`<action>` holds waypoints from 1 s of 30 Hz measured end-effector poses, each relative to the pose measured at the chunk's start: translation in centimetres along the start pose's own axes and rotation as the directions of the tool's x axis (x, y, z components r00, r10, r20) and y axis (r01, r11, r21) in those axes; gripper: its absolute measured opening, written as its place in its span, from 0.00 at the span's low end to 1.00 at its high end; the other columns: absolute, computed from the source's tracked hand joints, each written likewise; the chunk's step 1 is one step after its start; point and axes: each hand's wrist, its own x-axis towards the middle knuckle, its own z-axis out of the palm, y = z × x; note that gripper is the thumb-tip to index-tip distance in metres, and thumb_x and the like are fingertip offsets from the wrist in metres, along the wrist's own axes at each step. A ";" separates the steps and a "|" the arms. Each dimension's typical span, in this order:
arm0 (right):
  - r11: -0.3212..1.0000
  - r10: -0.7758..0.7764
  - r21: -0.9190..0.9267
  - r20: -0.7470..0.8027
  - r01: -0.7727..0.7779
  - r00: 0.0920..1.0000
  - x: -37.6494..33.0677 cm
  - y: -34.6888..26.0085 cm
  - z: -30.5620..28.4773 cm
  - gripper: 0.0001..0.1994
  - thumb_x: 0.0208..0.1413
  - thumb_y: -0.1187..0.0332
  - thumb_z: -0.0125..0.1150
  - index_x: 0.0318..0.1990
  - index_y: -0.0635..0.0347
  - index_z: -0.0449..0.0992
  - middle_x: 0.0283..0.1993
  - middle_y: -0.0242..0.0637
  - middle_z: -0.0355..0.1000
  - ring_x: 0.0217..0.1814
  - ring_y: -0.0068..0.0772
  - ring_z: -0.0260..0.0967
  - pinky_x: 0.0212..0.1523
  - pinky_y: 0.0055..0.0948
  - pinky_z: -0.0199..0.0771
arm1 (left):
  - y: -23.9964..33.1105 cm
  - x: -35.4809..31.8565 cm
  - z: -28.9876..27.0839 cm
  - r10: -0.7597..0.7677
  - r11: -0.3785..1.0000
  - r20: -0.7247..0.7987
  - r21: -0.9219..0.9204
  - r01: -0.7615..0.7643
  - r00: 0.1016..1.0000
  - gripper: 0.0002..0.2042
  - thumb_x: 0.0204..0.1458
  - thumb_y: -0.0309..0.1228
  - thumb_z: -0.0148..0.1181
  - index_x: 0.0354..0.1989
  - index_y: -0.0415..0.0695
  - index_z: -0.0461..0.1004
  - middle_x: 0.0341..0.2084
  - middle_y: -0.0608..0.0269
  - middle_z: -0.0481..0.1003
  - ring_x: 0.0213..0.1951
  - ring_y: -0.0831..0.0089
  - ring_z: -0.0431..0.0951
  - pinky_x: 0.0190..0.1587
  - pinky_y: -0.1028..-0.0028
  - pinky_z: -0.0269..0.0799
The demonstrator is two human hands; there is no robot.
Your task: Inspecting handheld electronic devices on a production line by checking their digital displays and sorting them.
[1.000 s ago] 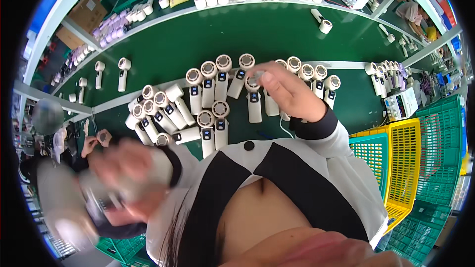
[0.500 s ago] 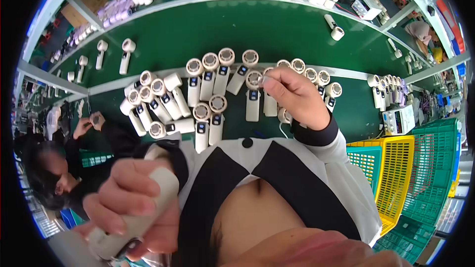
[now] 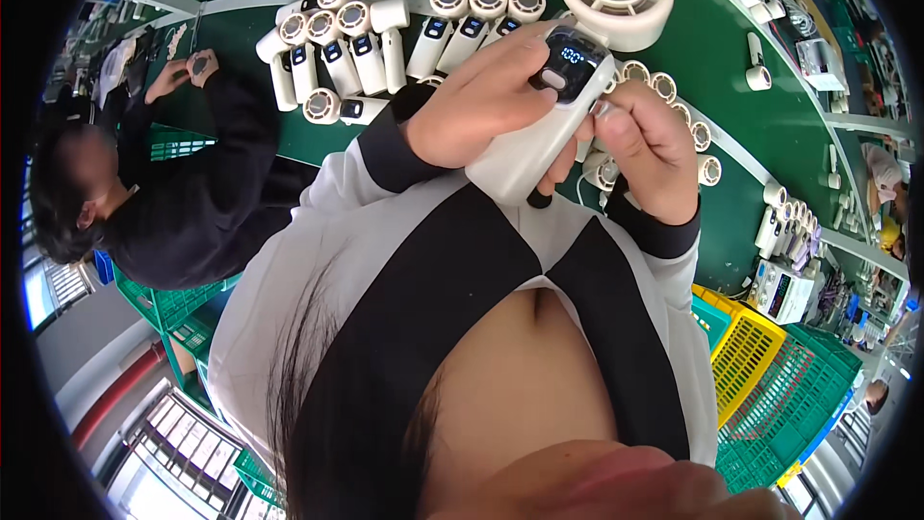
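- The left hand (image 3: 491,101) is wrapped round the handle of a white plastic handheld fan with a round slatted head and a small lit display (image 3: 558,87), thumb near the display.
- The right hand (image 3: 645,149) closes on the same handle from the other side, fingers curled against it.
- The fan is lifted close to the camera, head tilted up and away, above the green work table (image 3: 770,125).
- More white fans (image 3: 366,39) lie in rows on the table beyond.
- A person in a dark top (image 3: 183,202) works at the left.
- Yellow and green plastic crates (image 3: 770,376) stand lower right.
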 end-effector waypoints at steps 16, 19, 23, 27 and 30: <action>0.813 -0.016 -0.567 -0.247 -0.131 0.969 0.3 -0.6 -0.8 0.08 0.52 0.70 0.52 0.24 0.62 0.69 0.20 0.30 0.64 0.18 0.21 0.53 0.21 0.17 0.54 | -3.8 1.6 -1.2 0.610 0.257 0.117 0.906 -0.336 0.784 0.29 0.38 0.14 0.44 0.55 0.30 0.49 0.44 0.46 0.62 0.29 0.72 0.69 0.29 0.83 0.66; 0.725 0.012 -0.670 -0.217 -0.157 0.976 0.1 -0.2 -1.9 0.06 0.52 0.70 0.52 0.25 0.62 0.70 0.20 0.29 0.65 0.18 0.20 0.53 0.20 0.16 0.54 | -3.1 1.4 -0.7 0.426 0.621 -0.082 0.751 -0.225 0.901 0.29 0.40 0.16 0.45 0.55 0.30 0.48 0.43 0.48 0.62 0.29 0.73 0.68 0.30 0.83 0.65; 0.690 -0.006 -0.710 -0.195 -0.137 0.981 0.2 -0.8 -1.8 0.05 0.51 0.71 0.52 0.27 0.62 0.71 0.19 0.28 0.65 0.18 0.19 0.53 0.20 0.16 0.54 | -3.5 1.9 -0.5 0.423 0.731 -0.093 0.622 -0.279 0.901 0.29 0.43 0.18 0.46 0.56 0.31 0.46 0.42 0.49 0.63 0.28 0.74 0.67 0.30 0.83 0.64; 0.722 -0.052 -0.684 -0.203 -0.104 0.978 -0.1 -1.0 -1.5 0.04 0.49 0.73 0.52 0.27 0.61 0.71 0.19 0.27 0.64 0.18 0.19 0.52 0.21 0.16 0.55 | -3.6 2.4 -0.4 0.491 0.798 -0.101 0.451 -0.400 0.865 0.26 0.47 0.23 0.47 0.56 0.33 0.47 0.41 0.50 0.65 0.28 0.72 0.68 0.29 0.81 0.65; 0.815 -0.109 -0.577 -0.243 -0.053 0.964 -0.5 -0.4 -1.6 0.03 0.48 0.74 0.52 0.27 0.61 0.72 0.19 0.27 0.63 0.18 0.19 0.52 0.21 0.15 0.55 | -3.0 1.8 -0.4 0.436 0.900 -0.225 0.088 -0.428 0.871 0.22 0.51 0.30 0.46 0.52 0.34 0.52 0.42 0.49 0.66 0.29 0.65 0.71 0.30 0.75 0.69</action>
